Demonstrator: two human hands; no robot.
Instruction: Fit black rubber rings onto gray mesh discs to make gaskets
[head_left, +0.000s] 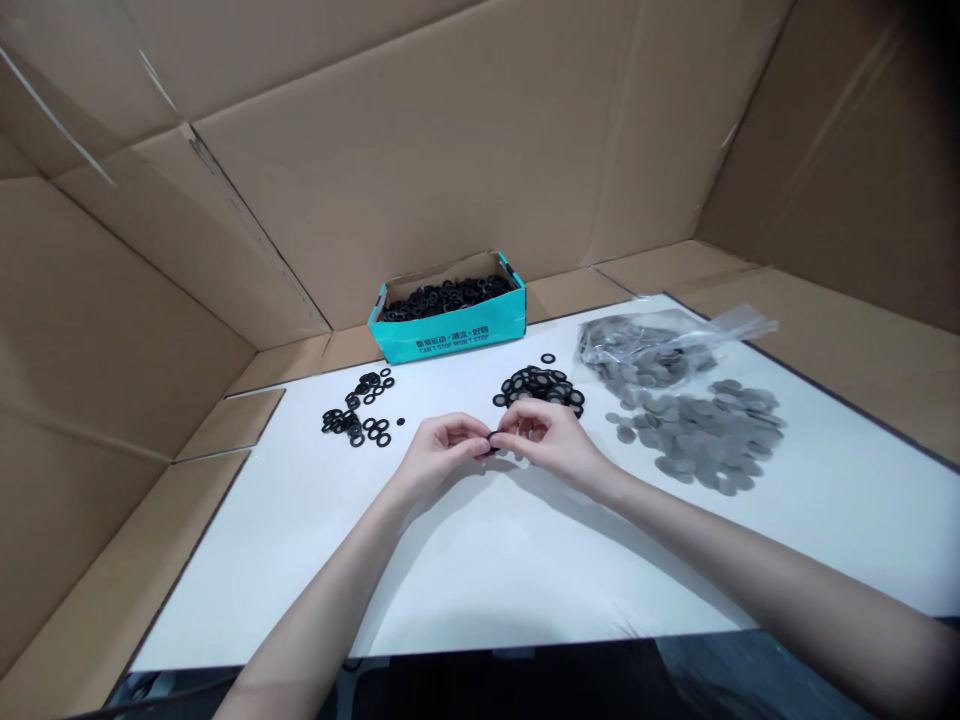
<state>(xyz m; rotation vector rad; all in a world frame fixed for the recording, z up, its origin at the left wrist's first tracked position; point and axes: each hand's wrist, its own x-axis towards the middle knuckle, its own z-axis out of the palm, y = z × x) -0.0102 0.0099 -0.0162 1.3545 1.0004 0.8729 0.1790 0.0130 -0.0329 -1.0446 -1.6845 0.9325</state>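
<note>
Both hands meet over the middle of the white table, pinching one small black ring [492, 437] between them. My left hand [448, 443] is closed on its left edge, and my right hand [546, 436] grips the right edge. Fingers cover much of the ring, so I cannot tell if a disc sits in it. Just behind my right hand lies a pile of black rings with grey mesh discs in them [537, 383]. Loose black rings [369, 424] are scattered left of my left hand. To the right of my right hand spreads a heap of grey round discs [712, 440].
A turquoise box [457, 338] full of black rings stands at the back. A clear plastic bag [645, 345] with grey discs lies at the back right. Cardboard walls [465, 160] enclose the white tabletop [525, 570] at the back and sides.
</note>
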